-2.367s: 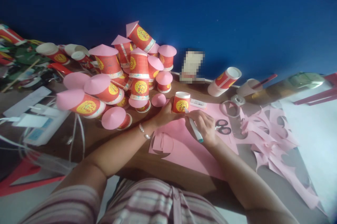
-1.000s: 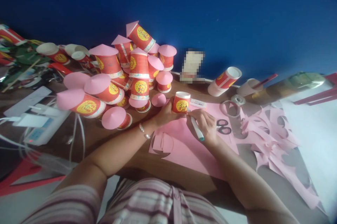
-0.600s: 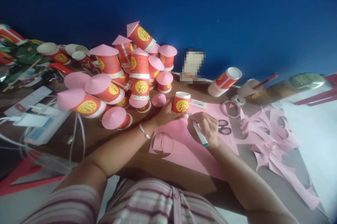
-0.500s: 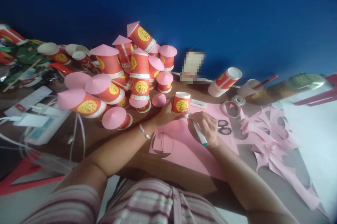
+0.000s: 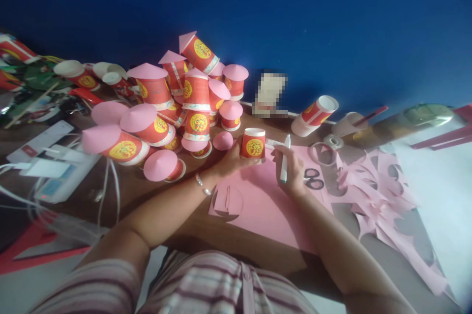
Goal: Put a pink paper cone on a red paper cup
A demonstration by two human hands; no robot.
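Left hand: the left hand [image 5: 232, 160] is wrapped around the lower part of a red cup, thumb across the front near its base; a silver bracelet [image 5: 200, 182] circles the wrist.
Red cup: the red cup [image 5: 254, 142] sits at the middle of the work area, white end up, its yellow round emblem facing the wearer — whether its base rests on the surface or is held just above it, the view does not settle.
Right hand: the right hand [image 5: 293, 170], just beside the cup, grips a white marker with its fingers curled round the barrel.
White marker: the white marker [image 5: 284, 165] stands nearly upright, narrow end up and green end down, apart from the cup.
Pink sheet: a pink sheet [image 5: 267, 210] lies flat below both hands, with small cut pieces at its left corner.
Scissors: the black-handled scissors [image 5: 313, 179] lie just beside the right hand, blades hidden behind it.
Capped cups: a pile of red cups with pink cones [image 5: 196, 124] fills the left side of the table [image 5: 184, 230] — some upright, some tilted; a small pink cone [image 5: 222, 141] lies near the left hand.
Right side: pink paper scraps [image 5: 379, 191] lie heaped beyond the scissors, near a clear tape roll [image 5: 334, 141].
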